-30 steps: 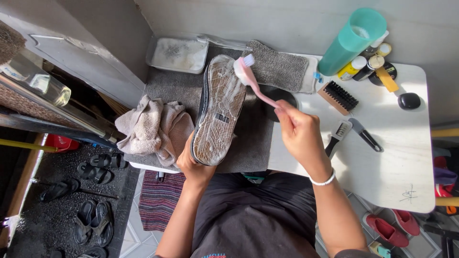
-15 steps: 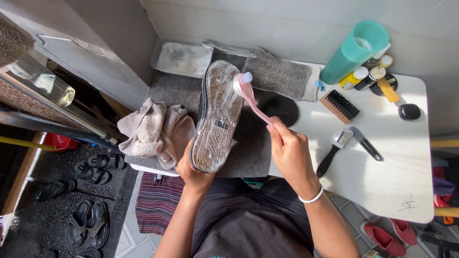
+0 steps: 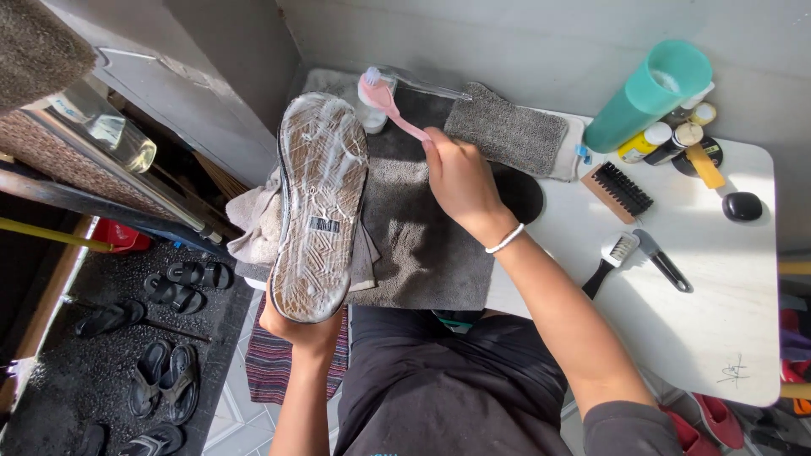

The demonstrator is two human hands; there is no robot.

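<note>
Over the left edge of the white surface (image 3: 718, 338), the left hand (image 3: 306, 331) has its fingers clamped on the heel of the soapy dark-rimmed shoe (image 3: 321, 203), sole up. The right hand (image 3: 460, 181), fingers closed around the pink toothbrush (image 3: 384, 100), should probably scrub in short strokes along the tread grooves.

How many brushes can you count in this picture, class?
3: a pink toothbrush in the right hand, a wooden block brush on the white table, and a black-handled brush below it. Others may be hidden.
</note>
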